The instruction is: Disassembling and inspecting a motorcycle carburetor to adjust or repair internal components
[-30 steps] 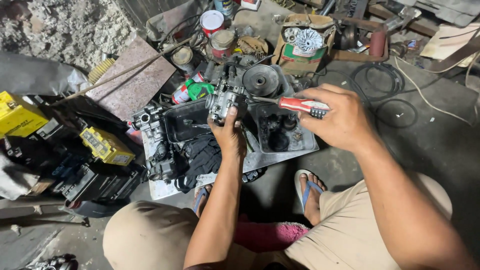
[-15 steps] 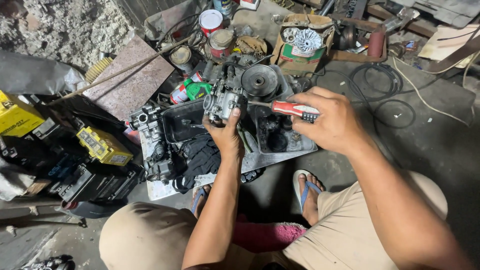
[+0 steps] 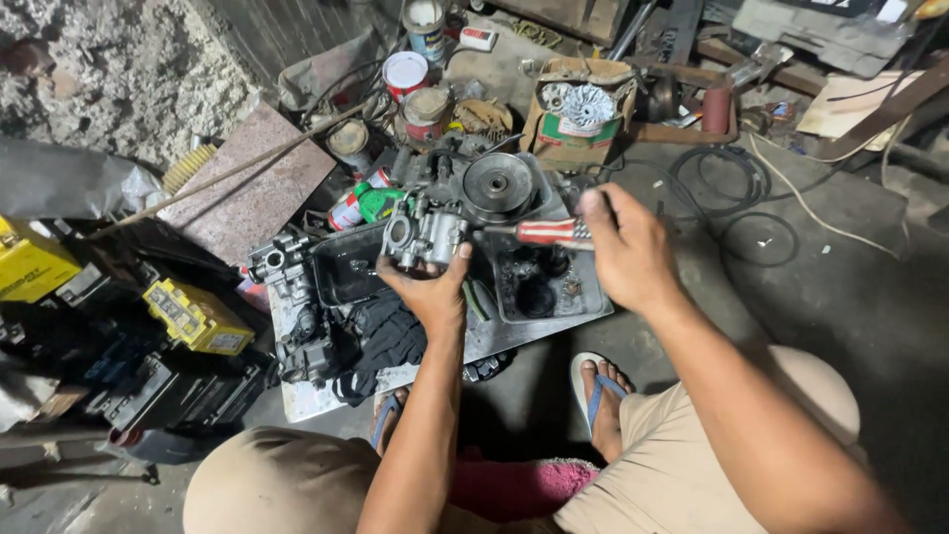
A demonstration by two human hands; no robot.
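My left hand [image 3: 427,289] grips a small grey metal carburetor [image 3: 423,235] from below and holds it above a dark tray [image 3: 348,265]. My right hand [image 3: 625,249] is closed on the red-and-white striped handle of a screwdriver [image 3: 546,232]. Its shaft points left and its tip meets the right side of the carburetor. Just behind the carburetor lies a round grey pulley [image 3: 496,183] on an engine part.
A metal tray [image 3: 542,314] with small dark parts lies under my right hand. Spray cans [image 3: 405,72], a cardboard box [image 3: 575,119], yellow boxes [image 3: 196,314], black batteries, an engine block [image 3: 287,269] and loose cables [image 3: 739,188] crowd the floor. My sandalled feet [image 3: 599,394] rest below.
The hands, carburetor and screwdriver have shifted a little to the left together, and my right hand has turned slightly on the handle. The grip is unchanged.
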